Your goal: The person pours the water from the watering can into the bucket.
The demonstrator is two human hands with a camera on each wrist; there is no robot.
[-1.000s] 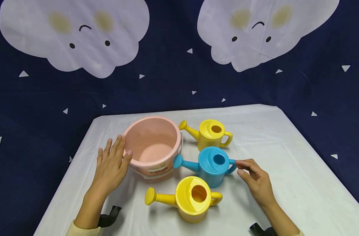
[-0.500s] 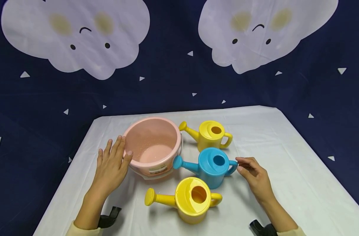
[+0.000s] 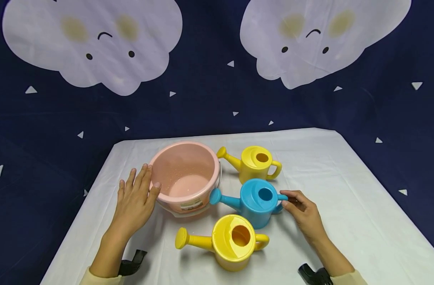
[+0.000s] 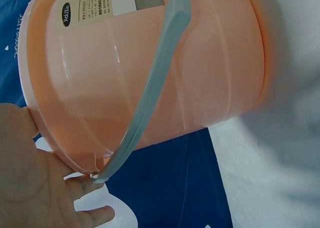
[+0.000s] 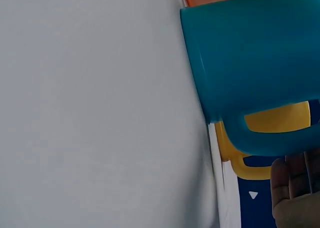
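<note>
My left hand lies with spread, nearly straight fingers against the left rim of the pink bucket; in the left wrist view the hand meets the rim beside the grey bail handle. The index finger and thumb of my right hand pinch the handle of the blue watering can, which stands upright, spout toward the bucket. Seen from the right wrist, several fingers are beside the blue can's handle; the thumb is hidden there.
One yellow watering can stands in front of the blue one, another yellow can behind it. All spouts point left. A white cloth covers the table, and a dark blue curtain with clouds hangs behind.
My right hand first drew slightly right off the blue can's handle, then came back left, thumb and finger now around it. The left hand, bucket and cans have kept their places.
</note>
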